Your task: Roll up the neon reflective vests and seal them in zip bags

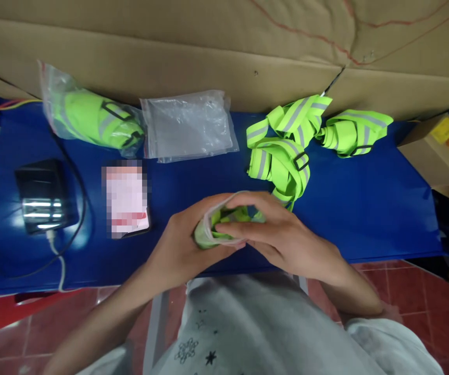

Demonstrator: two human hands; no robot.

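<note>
A clear plastic bag [208, 229] with a yellow-green reflective strap [232, 214] inside is held above the front edge of the blue table. My left hand [181, 239] is wrapped round the bag's left side. At the bag's mouth, my right hand [287, 237] grips the right side, its fingers partly inside against the strap. Beyond my right hand lies a loose heap of yellow-green straps [283, 161] with black buckles. A second strap bundle [353, 133] sits to its right. Flat clear bags [189, 127] lie at the back, beside a filled bag [91, 117].
On the blue table [365, 208], a phone with a blurred screen [126, 198] lies left of my hands. Farther left stands a glossy black device [42, 195] with cables. An open cardboard box [439, 151] is at the right end. Brown covering [209, 57] rises behind.
</note>
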